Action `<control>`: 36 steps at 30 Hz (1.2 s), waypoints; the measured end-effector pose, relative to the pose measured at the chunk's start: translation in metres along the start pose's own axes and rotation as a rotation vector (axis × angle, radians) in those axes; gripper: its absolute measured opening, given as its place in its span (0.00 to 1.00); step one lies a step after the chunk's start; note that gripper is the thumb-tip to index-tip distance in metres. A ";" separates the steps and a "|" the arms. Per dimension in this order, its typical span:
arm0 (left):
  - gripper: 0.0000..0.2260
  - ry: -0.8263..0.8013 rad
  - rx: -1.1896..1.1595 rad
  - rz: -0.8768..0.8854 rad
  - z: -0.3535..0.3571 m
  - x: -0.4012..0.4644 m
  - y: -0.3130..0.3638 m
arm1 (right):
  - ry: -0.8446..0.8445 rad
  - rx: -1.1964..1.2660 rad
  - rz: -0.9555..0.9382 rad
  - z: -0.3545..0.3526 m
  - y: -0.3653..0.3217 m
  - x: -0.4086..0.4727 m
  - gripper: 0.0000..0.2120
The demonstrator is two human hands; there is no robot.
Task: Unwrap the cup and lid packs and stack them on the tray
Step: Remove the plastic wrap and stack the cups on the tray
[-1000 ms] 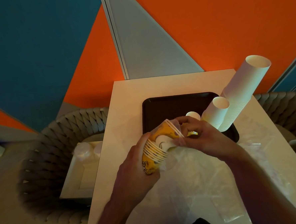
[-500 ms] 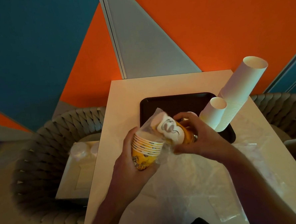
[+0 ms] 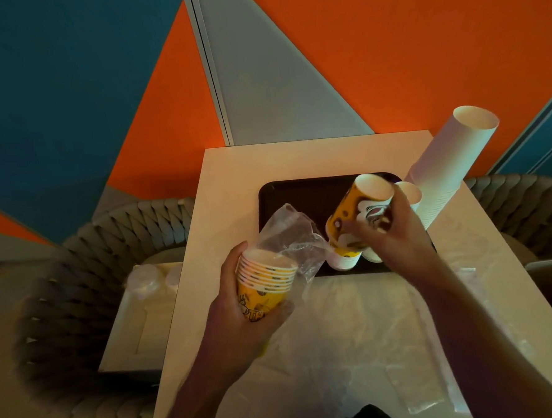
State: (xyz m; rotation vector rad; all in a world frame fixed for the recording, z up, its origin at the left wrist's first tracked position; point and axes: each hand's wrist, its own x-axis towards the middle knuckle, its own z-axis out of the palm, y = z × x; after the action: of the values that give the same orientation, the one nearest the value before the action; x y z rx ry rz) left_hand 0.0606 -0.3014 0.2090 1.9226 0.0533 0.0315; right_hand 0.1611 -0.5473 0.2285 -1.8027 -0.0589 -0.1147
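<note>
Two hands gripping yellow cup stacks.
Left hand [image 3: 242, 317] is clutching wrapped cups [image 3: 266, 282]; right hand [image 3: 396, 237] is clasping cups [image 3: 354, 223] over the tray [image 3: 286, 195].

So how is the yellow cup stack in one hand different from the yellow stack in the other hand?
The left hand grips its yellow stack upright, mouths up, while the right hand holds its yellow stack the other way, with a cup bottom on top. The left stack is over the table with clear wrap clinging to it; the right stack is bare, over the brown tray. Both are yellow printed paper cups.
</note>
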 end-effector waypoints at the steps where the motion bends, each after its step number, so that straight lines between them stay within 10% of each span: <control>1: 0.43 0.001 0.001 -0.002 0.000 0.000 -0.001 | 0.047 -0.052 -0.016 -0.004 0.001 0.005 0.25; 30: 0.43 0.025 0.005 -0.015 0.000 -0.003 -0.009 | -0.285 -0.651 -0.051 -0.006 0.071 0.038 0.34; 36: 0.40 0.023 0.044 0.023 0.000 -0.002 -0.012 | -0.044 -0.641 -0.219 -0.005 0.038 0.026 0.21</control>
State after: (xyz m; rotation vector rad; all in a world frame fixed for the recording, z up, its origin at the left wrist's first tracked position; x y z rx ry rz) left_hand 0.0581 -0.2974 0.1977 1.9672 0.0475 0.0690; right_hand 0.1910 -0.5619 0.1956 -2.4352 -0.2776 -0.2734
